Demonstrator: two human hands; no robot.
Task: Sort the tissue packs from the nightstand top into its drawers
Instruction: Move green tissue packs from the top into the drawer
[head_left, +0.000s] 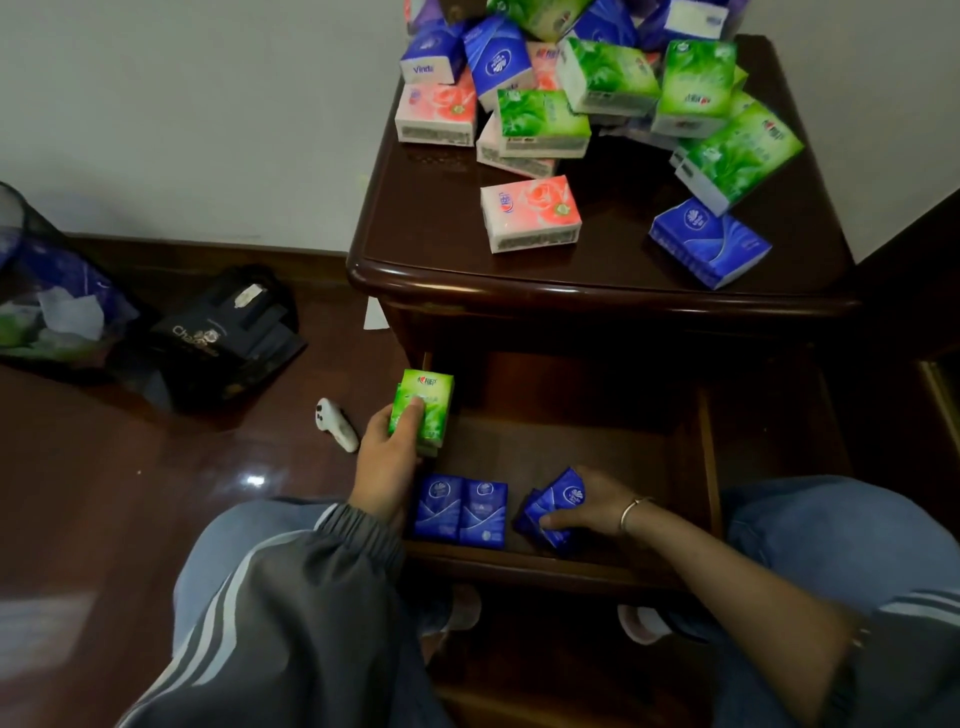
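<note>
Dim, soft indoor light. A small white glare spot sits on the glossy floor at lower left. The open drawer interior lies in deep shadow. Wide-angle bending curves the frame edges; the lower left corner is blurred.

We see one wide head view, looking forward and steeply down, close over our knees, onto the open drawer and nightstand top beyond.
</note>
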